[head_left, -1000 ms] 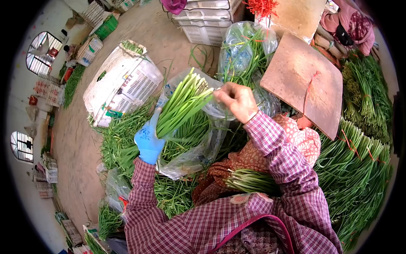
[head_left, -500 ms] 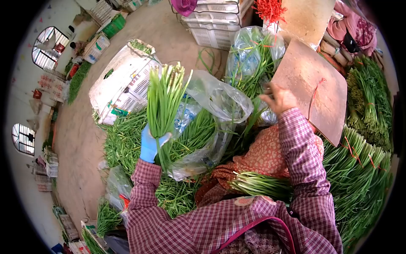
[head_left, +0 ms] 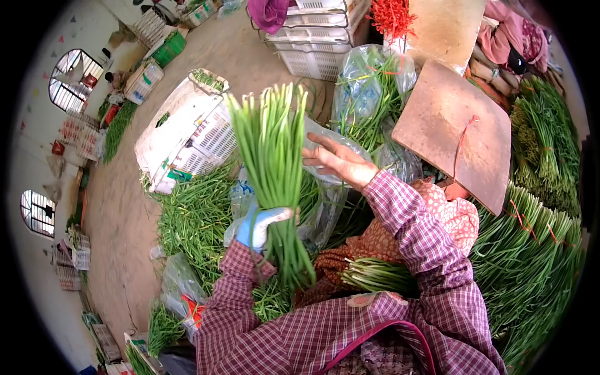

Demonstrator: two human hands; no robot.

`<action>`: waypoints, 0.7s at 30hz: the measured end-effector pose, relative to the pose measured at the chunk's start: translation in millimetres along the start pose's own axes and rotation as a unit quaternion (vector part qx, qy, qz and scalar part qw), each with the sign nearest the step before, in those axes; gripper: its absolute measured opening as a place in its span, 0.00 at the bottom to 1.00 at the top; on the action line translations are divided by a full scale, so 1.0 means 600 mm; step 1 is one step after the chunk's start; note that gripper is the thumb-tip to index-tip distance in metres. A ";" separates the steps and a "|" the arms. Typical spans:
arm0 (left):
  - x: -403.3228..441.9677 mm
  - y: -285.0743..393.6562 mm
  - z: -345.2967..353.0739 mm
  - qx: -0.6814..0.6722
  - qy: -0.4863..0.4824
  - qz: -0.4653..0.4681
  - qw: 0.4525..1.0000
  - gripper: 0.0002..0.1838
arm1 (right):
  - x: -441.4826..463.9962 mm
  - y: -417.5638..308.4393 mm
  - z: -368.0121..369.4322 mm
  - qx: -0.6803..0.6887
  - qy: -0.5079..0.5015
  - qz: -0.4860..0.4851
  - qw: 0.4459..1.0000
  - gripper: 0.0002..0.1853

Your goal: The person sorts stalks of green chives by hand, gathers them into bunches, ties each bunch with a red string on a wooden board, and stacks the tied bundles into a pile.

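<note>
My left hand (head_left: 262, 226), in a blue and white glove, is closed round a thick bunch of garlic chives (head_left: 272, 147). The bunch stands nearly upright, pale cut ends at the top and green leaves hanging below the fist. My bare right hand (head_left: 340, 161) is just right of the stalks, fingers stretched out and apart, holding nothing. Whether its fingertips touch the bunch I cannot tell. Behind and below is a clear plastic bag (head_left: 328, 209). A smaller bunch of chives (head_left: 378, 275) lies across my lap on a patterned orange cloth (head_left: 356, 244).
Loose chives (head_left: 197, 215) cover the floor at left beside a white crate (head_left: 209, 134). A brown board (head_left: 459, 125) with a red tie stands at right, red ties (head_left: 392, 22) hang above it. Stacked tied chives (head_left: 525, 262) line the right side. Crates (head_left: 312, 50) stand behind.
My left hand has brought the bunch up and to the right, closer to me. My right hand has moved left from beside the board to the bunch.
</note>
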State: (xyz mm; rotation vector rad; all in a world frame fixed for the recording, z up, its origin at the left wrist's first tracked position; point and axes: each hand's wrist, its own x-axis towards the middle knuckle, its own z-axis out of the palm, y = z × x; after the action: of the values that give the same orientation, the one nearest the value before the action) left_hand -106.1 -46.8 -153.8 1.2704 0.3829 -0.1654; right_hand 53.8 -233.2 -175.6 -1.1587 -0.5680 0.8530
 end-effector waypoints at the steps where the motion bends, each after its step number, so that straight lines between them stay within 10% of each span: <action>1: 0.001 0.006 0.030 -0.004 0.003 -0.002 1.000 0.22 | -0.003 -0.017 0.011 0.044 -0.005 -0.005 0.999 0.47; 4: 0.020 -0.012 0.096 -0.057 -0.048 -0.035 0.997 0.18 | 0.017 -0.027 0.003 0.203 -0.111 -0.033 0.972 0.42; 8: 0.024 -0.074 0.115 -0.014 -0.167 0.062 0.984 0.26 | -0.019 -0.014 -0.012 0.132 0.005 0.036 0.991 0.37; 12: 0.017 -0.072 0.039 0.119 -0.333 -0.063 0.933 0.53 | -0.041 0.028 -0.025 0.231 -0.059 0.024 0.971 0.37; 14: 0.034 -0.064 -0.036 0.172 -0.407 0.017 0.897 0.54 | -0.049 0.017 -0.015 0.228 -0.042 0.043 0.972 0.38; 21: 0.061 0.086 -0.209 0.350 0.007 0.079 0.933 0.55 | -0.053 -0.009 0.016 0.196 -0.074 0.020 0.978 0.36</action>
State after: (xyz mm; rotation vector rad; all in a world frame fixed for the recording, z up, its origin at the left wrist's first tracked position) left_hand -78.6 91.2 -151.5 2.0011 0.2332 -0.1619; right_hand 29.5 -255.0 -165.9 -0.7531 -0.4716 1.0385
